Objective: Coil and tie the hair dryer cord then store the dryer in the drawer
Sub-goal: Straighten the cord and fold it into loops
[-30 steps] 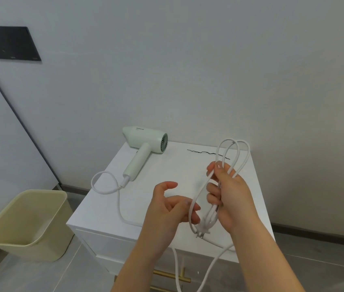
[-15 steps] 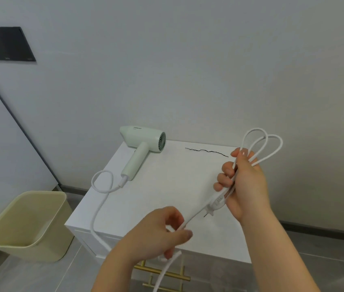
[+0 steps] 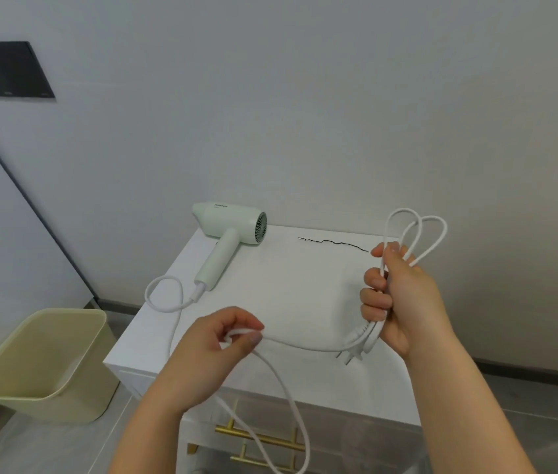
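A pale green hair dryer (image 3: 228, 234) lies on the back left of the white cabinet top (image 3: 291, 289). Its white cord (image 3: 165, 299) loops off the left edge and hangs down in front. My right hand (image 3: 397, 295) grips several coiled loops of the cord, which stick up above my fingers; the plug (image 3: 351, 354) dangles below that hand. My left hand (image 3: 212, 347) pinches the cord over the front of the cabinet, and a slack stretch runs from it to the coil. A thin black tie (image 3: 332, 241) lies on the top near the wall.
A beige waste bin (image 3: 41, 367) stands on the floor left of the cabinet. Gold drawer handles (image 3: 257, 439) show on the cabinet front below my hands. A grey wall rises right behind the cabinet, with a dark panel (image 3: 7, 70) at upper left.
My left hand dropped to the hanging cord, pinched it and lifted it up over the cabinet front. My right hand carried the coil to the right.
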